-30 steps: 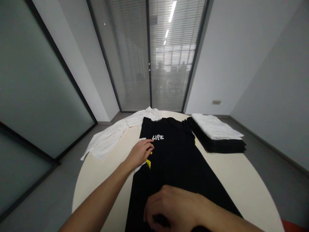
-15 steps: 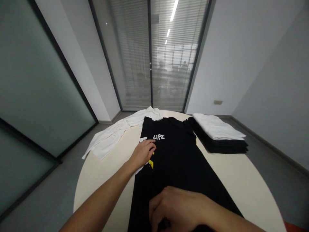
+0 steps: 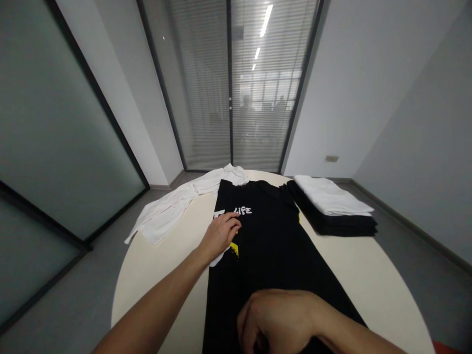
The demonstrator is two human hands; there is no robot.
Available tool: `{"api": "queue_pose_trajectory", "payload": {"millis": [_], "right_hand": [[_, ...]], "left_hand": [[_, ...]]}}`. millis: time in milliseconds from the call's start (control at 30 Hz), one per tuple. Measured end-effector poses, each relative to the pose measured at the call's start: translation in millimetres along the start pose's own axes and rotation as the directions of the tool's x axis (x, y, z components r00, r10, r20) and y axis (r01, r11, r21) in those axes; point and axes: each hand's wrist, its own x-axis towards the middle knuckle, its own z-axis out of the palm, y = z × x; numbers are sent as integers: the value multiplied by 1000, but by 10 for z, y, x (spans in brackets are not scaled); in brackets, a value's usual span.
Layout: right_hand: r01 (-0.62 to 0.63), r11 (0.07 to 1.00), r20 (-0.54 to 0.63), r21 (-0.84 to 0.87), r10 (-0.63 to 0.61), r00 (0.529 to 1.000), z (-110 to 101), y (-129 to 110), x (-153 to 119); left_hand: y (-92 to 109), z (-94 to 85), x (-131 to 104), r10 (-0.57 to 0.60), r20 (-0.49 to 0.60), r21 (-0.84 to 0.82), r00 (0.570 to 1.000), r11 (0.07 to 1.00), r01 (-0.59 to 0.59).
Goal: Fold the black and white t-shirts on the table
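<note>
A black T-shirt [image 3: 273, 236] with white lettering and a yellow print lies lengthwise on the round table, its left side folded inward. My left hand [image 3: 223, 235] is on that left side, beside the lettering, with its bent fingers gripping the fabric. Closer to me, my right hand [image 3: 278, 319] is curled over the lower part of the shirt, fingers closed on the cloth. Its fingertips are partly hidden under the hand and by the frame's bottom edge.
A crumpled white garment [image 3: 165, 211] lies along the left edge of the cream tabletop [image 3: 372, 280]. At the right, a white folded garment [image 3: 332, 195] tops a stack of black folded garments [image 3: 342, 225]. Beyond stands a glass partition with blinds [image 3: 206, 98].
Both hands have shifted slightly to the right. The shirt's lower left edge and yellow print have moved right with them.
</note>
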Motion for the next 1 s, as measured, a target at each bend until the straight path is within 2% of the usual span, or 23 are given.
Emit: {"api": "queue_pose_trajectory", "payload": {"millis": [133,267,333,400,467,567,733,900,1000], "right_hand": [[-127,991,66,46,124,990,-20,3,-18],[-231,960,140,155,211,968,-49,4,-54],[-245,937,146,250,214,966,-82,-21,-83],[-263,914,81,308,250,965,-123,-58,-108],[-298,917,-93,265,332,939,-160,-87,-116],[-372,920,-377,125,391,840,-182,-86,-94],[-455,890,-527,30,401,749,-169,0,-31],[-560,815,-687,150,493,534,-232,133,-16],[-576,780,-733,246,538,416,-305,248,-18]], "left_hand": [[-18,23,-14,31,26,-54,999,998,-29],[-161,9,-38,-67,-15,-51,998,996,67],[-252,0,-63,-97,33,-17,995,995,98],[-321,-5,-99,-110,123,16,986,994,108],[-347,-12,-133,-108,208,40,972,994,102],[-304,-30,-157,-78,268,90,960,994,56],[-206,-34,-136,-70,251,146,965,989,34],[-318,-17,-171,-225,158,197,962,961,193],[-453,-46,-226,-293,165,233,942,939,251]]}}
